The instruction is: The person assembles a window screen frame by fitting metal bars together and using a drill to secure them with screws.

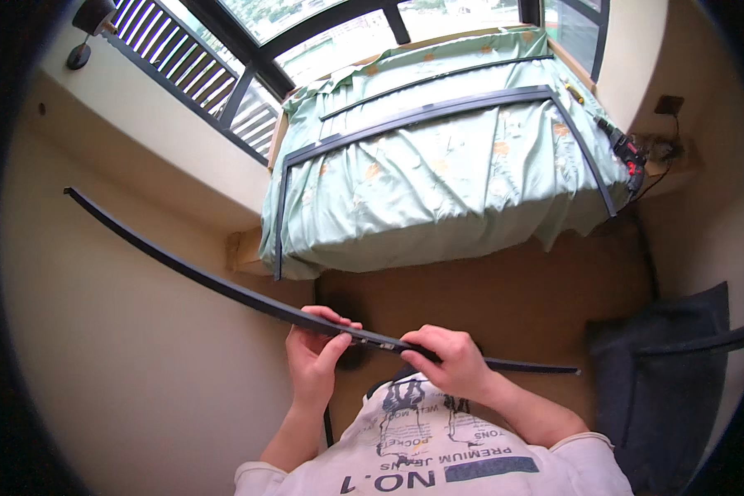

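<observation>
A long, dark metal profile bar [182,269] slants across in front of my body, from the upper left down to the right. My left hand [316,355] is closed round it, with the thumb on the near side and the fingers on the far side. Just to the right, my right hand [450,357] pinches the same bar between thumb and fingers. Small shiny metal fittings [380,345] show on the bar between both hands. Part of the bar is hidden behind my right hand.
Ahead, a three-sided dark frame [422,117] and a thin dark strip [438,78] lie on a green floral cloth [405,198] below windows. A cordless drill [628,157] and a yellow-handled tool [574,93] lie at its right edge. A dark mat [661,388] is at right.
</observation>
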### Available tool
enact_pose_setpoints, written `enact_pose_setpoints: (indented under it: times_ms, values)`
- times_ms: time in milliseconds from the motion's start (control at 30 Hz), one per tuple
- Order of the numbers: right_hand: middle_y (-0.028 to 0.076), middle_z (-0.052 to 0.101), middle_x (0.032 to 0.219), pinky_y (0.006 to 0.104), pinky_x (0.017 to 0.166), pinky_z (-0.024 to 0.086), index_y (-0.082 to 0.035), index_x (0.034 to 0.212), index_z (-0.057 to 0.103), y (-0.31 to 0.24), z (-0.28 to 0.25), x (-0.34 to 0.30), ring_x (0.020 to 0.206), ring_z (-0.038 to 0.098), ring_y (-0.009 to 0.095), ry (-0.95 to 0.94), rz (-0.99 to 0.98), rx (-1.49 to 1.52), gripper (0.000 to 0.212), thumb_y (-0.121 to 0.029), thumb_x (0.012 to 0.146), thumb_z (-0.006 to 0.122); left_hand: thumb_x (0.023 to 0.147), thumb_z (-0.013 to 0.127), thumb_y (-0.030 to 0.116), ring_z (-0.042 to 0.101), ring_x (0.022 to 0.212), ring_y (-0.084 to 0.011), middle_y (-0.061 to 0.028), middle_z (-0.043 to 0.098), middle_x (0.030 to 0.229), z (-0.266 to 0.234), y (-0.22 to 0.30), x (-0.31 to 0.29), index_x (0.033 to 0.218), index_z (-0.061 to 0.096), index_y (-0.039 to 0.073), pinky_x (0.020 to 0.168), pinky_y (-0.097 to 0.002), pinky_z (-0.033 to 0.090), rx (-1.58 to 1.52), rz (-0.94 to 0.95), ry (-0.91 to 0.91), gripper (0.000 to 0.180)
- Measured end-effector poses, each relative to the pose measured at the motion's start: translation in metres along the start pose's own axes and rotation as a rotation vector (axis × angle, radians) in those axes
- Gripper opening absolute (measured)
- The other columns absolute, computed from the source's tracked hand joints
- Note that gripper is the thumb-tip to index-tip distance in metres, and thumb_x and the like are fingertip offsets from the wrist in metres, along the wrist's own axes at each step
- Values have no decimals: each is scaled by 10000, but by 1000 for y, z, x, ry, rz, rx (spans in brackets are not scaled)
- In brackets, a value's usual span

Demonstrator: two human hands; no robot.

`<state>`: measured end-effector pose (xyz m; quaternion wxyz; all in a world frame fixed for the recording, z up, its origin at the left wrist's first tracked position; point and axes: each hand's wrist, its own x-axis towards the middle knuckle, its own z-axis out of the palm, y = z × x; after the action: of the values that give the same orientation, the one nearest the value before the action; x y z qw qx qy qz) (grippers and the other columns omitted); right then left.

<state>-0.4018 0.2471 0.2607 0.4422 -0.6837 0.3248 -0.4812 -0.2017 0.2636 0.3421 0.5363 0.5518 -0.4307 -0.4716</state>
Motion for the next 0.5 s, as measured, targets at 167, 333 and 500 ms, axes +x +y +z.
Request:
enact_pose_setpoints:
  times_ms: [167, 333, 500]
  values:
    - [117, 613, 742, 323, 522, 469, -4, 942, 648, 1, -5, -2, 588, 597, 253, 3, 18, 13, 132, -84, 842, 679, 799, 618, -32, 666, 941, -254, -121, 617, 953, 1, -3, 3, 1050, 520, 14, 848, -346, 547, 15, 6, -28, 273]
    - [119, 617, 740, 319, 540, 475, 2, 942, 647, 0, -4, -5, 599, 601, 247, -9, 41, 41, 129, -81, 847, 673, 826, 593, -9, 674, 933, -266, -140, 630, 963, -1, 1, 1, 1052, 537, -10, 839, -362, 559, 39, 21, -42, 233]
    - [128, 625, 753, 316, 565, 482, 8, 942, 645, -4, 0, -7, 629, 619, 251, -6, 33, 80, 138, -78, 839, 677, 849, 567, 9, 679, 925, -275, -156, 643, 966, -5, 4, -3, 1061, 550, -28, 841, -380, 564, 66, 62, -46, 216]
